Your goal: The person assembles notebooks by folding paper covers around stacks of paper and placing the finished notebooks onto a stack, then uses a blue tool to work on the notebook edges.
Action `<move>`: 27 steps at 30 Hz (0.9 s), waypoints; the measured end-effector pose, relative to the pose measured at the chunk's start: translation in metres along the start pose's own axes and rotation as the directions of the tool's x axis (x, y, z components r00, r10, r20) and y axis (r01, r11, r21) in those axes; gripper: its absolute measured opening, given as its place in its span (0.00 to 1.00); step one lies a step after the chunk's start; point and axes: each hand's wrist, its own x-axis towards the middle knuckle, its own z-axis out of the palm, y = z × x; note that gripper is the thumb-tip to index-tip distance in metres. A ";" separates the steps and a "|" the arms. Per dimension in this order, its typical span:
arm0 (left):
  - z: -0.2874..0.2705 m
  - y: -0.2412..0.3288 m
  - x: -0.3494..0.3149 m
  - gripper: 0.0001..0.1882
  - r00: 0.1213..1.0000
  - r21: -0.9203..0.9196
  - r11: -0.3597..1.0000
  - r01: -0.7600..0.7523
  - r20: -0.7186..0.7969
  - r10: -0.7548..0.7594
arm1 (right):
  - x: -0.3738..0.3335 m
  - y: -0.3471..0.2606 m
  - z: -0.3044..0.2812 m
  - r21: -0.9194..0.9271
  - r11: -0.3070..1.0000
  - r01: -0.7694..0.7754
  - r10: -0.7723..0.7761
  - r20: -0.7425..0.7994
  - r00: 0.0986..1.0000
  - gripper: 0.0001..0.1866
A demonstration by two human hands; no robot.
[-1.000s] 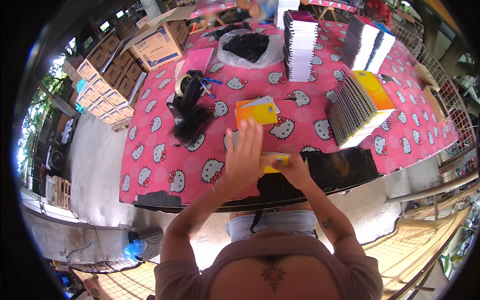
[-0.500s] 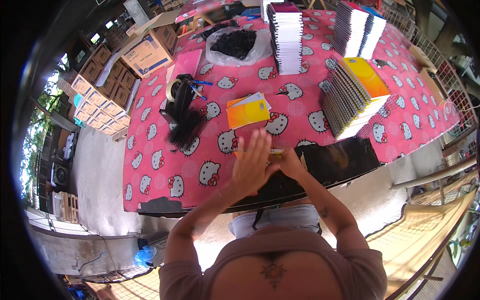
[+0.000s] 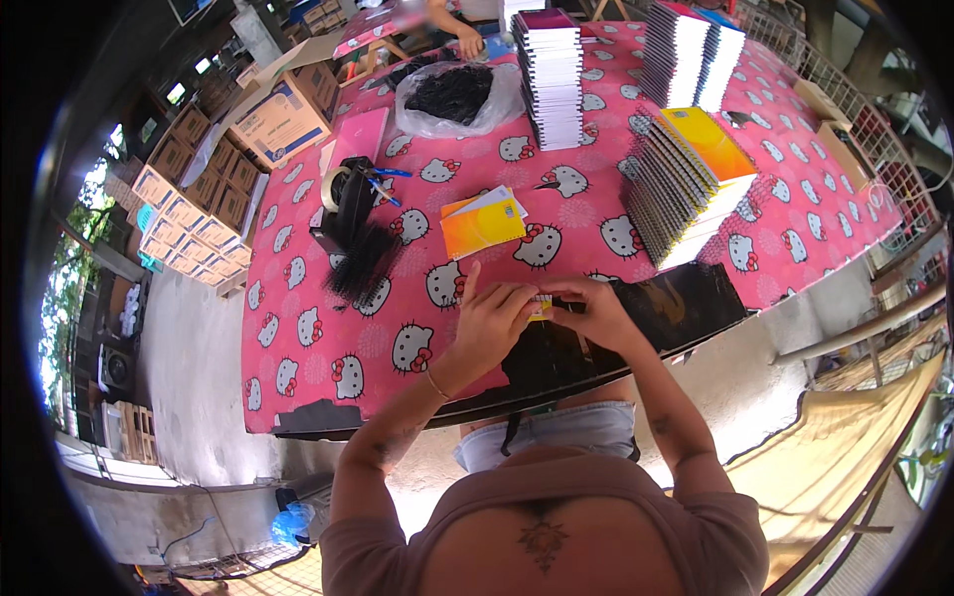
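Observation:
At the table's near edge, a small yellow notebook (image 3: 540,307) is held between my two hands, mostly covered by them. My left hand (image 3: 495,320) grips its left end with the index finger raised. My right hand (image 3: 593,314) closes on the right end, fingers bent over it. Just beyond my left hand lie loose yellow-orange covers (image 3: 484,229) with a white sheet. A tall stack of spiral-bound yellow notebooks (image 3: 717,149) stands to the right. On the left, black plastic binding coils (image 3: 364,264) lie beside a black tape dispenser (image 3: 343,204) and blue pens (image 3: 389,181).
The pink patterned table (image 3: 417,298) has a worn black patch (image 3: 686,308) along its front. Farther back are a clear bag (image 3: 409,117) of black coils, tall notebook stacks (image 3: 553,89) and a pink sheet (image 3: 359,135). A co-worker's hand (image 3: 469,42) shows at the far side. Cartons (image 3: 283,119) stand left.
My left hand has gone from flat, fingers extended over the notebook, to gripping its left end. More of the yellow notebook shows between my hands. A co-worker's arm has come into view at the far side.

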 end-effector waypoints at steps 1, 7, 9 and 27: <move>0.001 0.001 0.000 0.10 1.000 -0.013 1.000 0.003 -0.002 -0.003 | -0.001 0.001 -0.007 0.097 0.994 -0.045 0.042 0.034 0.999 0.16; -0.001 0.008 0.005 0.10 1.000 -0.040 0.999 0.031 -0.002 -0.031 | 0.008 0.006 -0.025 -0.094 0.995 -0.029 0.037 0.081 0.996 0.10; -0.008 0.005 0.001 0.11 0.998 -0.019 0.998 0.052 0.032 -0.052 | 0.012 -0.003 -0.023 -0.104 0.994 0.014 -0.001 0.120 0.993 0.08; 0.004 0.072 0.260 0.13 0.759 -0.160 0.814 -0.559 -0.494 0.424 | -0.008 -0.072 -0.213 -0.308 0.951 -0.033 -0.211 -0.724 0.657 0.26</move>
